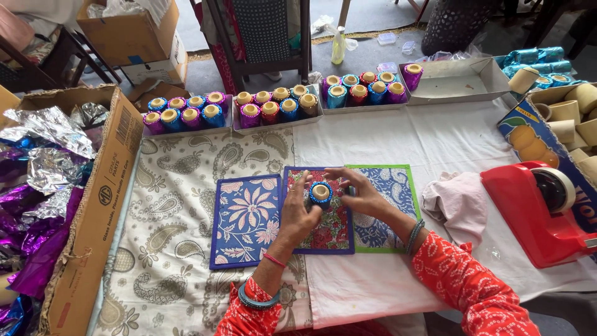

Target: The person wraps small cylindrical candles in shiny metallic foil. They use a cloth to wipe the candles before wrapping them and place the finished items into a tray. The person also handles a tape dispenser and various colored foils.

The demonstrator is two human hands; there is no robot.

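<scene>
Hands, our left hand (298, 214) and right hand (360, 194), gripped the blue foil-wrapped cup (321, 194); red tape dispenser (541, 211) at 3 o'clock.

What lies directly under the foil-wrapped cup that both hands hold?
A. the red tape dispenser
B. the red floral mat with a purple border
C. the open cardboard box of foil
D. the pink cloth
B: the hands, left and right, hold the blue foil-wrapped cup over the red floral mat.
</scene>
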